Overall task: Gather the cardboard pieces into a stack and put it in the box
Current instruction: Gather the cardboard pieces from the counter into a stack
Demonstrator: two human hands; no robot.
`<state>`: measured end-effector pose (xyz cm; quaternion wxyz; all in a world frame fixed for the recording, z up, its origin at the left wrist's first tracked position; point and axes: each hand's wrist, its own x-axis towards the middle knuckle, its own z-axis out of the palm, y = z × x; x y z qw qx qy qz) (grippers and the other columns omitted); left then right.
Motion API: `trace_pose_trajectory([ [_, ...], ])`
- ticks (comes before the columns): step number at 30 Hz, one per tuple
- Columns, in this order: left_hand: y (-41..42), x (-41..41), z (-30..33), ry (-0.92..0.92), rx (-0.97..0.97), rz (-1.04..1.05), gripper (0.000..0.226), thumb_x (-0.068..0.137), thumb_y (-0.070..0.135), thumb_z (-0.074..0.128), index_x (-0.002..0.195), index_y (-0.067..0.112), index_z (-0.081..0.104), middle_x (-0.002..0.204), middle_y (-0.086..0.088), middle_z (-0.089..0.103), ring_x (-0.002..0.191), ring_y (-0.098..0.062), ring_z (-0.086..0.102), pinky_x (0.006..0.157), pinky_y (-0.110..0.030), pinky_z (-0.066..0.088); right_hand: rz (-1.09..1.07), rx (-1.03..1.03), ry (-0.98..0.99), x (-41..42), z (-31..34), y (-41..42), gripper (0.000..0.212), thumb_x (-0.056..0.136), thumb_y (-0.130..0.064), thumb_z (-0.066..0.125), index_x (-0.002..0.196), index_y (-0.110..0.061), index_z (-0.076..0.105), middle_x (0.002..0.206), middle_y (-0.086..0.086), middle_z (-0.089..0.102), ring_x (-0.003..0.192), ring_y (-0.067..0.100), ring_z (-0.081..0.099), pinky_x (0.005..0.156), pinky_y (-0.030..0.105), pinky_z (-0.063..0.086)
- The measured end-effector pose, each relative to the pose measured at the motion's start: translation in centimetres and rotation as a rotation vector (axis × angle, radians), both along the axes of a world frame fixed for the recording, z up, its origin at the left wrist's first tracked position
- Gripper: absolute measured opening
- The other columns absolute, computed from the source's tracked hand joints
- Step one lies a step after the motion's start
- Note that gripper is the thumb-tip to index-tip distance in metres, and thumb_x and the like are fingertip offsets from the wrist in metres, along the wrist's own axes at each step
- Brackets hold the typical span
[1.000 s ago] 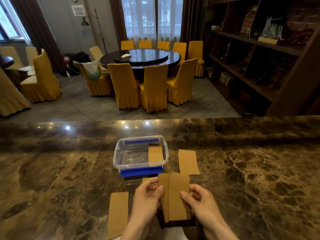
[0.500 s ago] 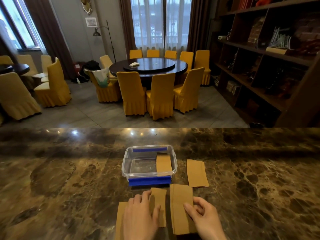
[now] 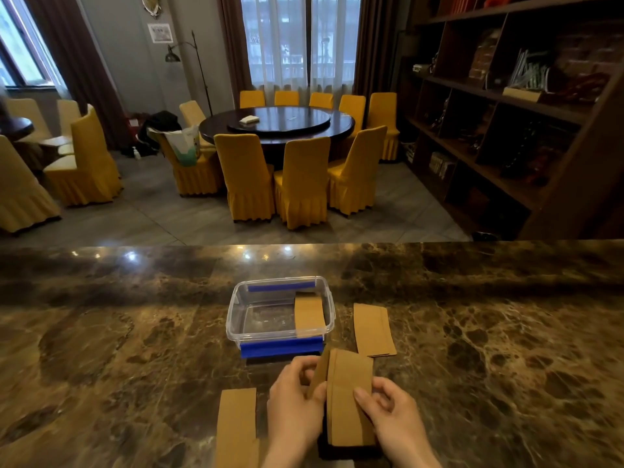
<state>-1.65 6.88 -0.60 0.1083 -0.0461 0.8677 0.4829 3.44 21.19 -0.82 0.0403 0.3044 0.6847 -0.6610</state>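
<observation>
Low down, both hands at work on the marble counter (image 3: pixel 472 349): left hand (image 3: pixel 297 410) curled, fingers and thumb pinching a tilted cardboard piece (image 3: pixel 319 374) by its left edge, leaning it against the small held stack (image 3: pixel 349 396). Right hand (image 3: pixel 391 417) half closed, thumb pressed on the stack's front face, fingers tucked behind its right side. Stack lifted at its far end, near end down over a dark shadow on the counter.

Just left of the left hand, a loose cardboard strip (image 3: pixel 236 427) lying flat, running off toward the bottom edge. Directly beyond the hands, a clear plastic box (image 3: pixel 243 319) with blue clips on its near and far rims, open at the top, one cardboard piece inside (image 3: pixel 309 315) propped against its right wall. Beside the box on the right, apart from it, another flat piece (image 3: pixel 373 329) on the marble.

Further off, past the counter edge, a round dark table (image 3: pixel 277 125) ringed with yellow-covered chairs (image 3: pixel 244 177), curtained window (image 3: pixel 297 38) behind, dark wooden shelving (image 3: pixel 506 96) along the right.
</observation>
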Motion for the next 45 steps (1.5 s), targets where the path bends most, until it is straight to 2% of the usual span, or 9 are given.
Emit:
trace_pose_trajectory([
  [3,-0.5,0.1,0.1,-0.017,0.269,0.02,0.029,0.093,0.008,0.07,0.11,0.032,0.068,0.101,0.008,0.074,0.086,0.004,0.072,0.072,-0.015,0.06,-0.026,-0.008,0.014,0.0,0.1,0.0,0.014,0.092,-0.017,0.07,0.107,-0.015,0.068,0.093,0.005,0.079,0.088,0.016,0.073,0.074,0.032,0.059],
  [9,-1.6,1.1,0.2,-0.087,0.411,-0.054,0.033,0.098,0.003,0.061,0.11,0.033,0.071,0.102,0.009,0.079,0.101,-0.004,0.073,0.092,-0.036,0.063,-0.033,-0.044,0.044,-0.2,0.3,-0.9,0.011,0.093,-0.013,0.068,0.102,-0.021,0.068,0.084,0.002,0.082,0.081,0.016,0.079,0.069,0.031,0.062],
  [14,-5.4,1.6,-0.2,0.062,0.055,-0.163,0.046,0.091,0.01,0.071,0.113,0.049,0.064,0.111,0.02,0.07,0.108,0.002,0.064,0.1,-0.027,0.055,-0.042,-0.082,0.04,-0.2,0.2,-1.7,0.011,0.095,-0.016,0.066,0.099,-0.026,0.066,0.093,0.003,0.079,0.089,0.019,0.075,0.069,0.032,0.06],
  [18,-10.1,1.6,0.0,0.13,-0.31,-0.35,0.068,0.078,0.035,0.082,0.134,0.055,0.05,0.125,0.04,0.045,0.123,0.012,0.042,0.118,-0.029,0.037,-0.012,-0.09,0.024,-0.2,-0.2,-2.7,0.01,0.096,-0.015,0.064,0.103,-0.023,0.066,0.097,0.005,0.078,0.092,0.021,0.074,0.079,0.039,0.062],
  [23,-12.6,1.2,-0.5,-0.033,-0.544,-0.594,0.097,0.067,0.06,0.081,0.151,0.054,0.032,0.163,0.024,0.019,0.153,-0.01,0.003,0.128,-0.044,0.007,0.03,-0.077,0.021,0.0,-0.5,-3.9,0.012,0.096,-0.017,0.065,0.095,-0.029,0.064,0.096,0.001,0.077,0.091,0.016,0.073,0.071,0.031,0.061],
  [30,-12.6,2.0,-1.3,0.032,-0.551,-0.567,0.063,0.066,0.056,0.084,0.12,0.054,0.053,0.163,0.025,0.022,0.154,-0.013,0.002,0.126,-0.045,0.005,0.064,-0.075,0.029,0.6,-0.5,-4.9,0.01,0.095,-0.017,0.067,0.1,-0.025,0.067,0.093,0.003,0.079,0.086,0.021,0.077,0.08,0.048,0.065],
  [33,-12.3,2.3,-1.2,0.079,-0.475,-0.484,0.049,0.068,0.05,0.085,0.103,0.051,0.051,0.145,0.027,0.043,0.142,-0.007,0.025,0.123,-0.041,0.023,0.07,-0.098,0.04,0.9,-0.3,-5.0,0.009,0.094,-0.016,0.067,0.101,-0.023,0.067,0.093,0.003,0.079,0.085,0.019,0.077,0.075,0.041,0.066],
  [37,-11.9,2.4,-0.6,0.076,-0.136,-0.215,0.034,0.083,0.025,0.081,0.096,0.041,0.054,0.103,0.016,0.068,0.095,-0.004,0.066,0.091,-0.039,0.058,0.108,-0.184,0.07,1.1,0.1,-5.0,0.012,0.094,-0.018,0.067,0.105,-0.022,0.068,0.093,0.002,0.082,0.085,0.016,0.079,0.069,0.033,0.064],
  [45,-10.4,1.5,0.6,0.048,0.485,0.081,0.026,0.099,0.007,0.062,0.117,0.026,0.058,0.102,-0.008,0.078,0.091,-0.014,0.078,0.068,-0.024,0.063,0.119,-0.064,0.072,0.3,-0.2,-6.8,0.016,0.095,-0.021,0.066,0.111,-0.022,0.069,0.106,0.004,0.076,0.098,0.021,0.073,0.076,0.036,0.063],
])
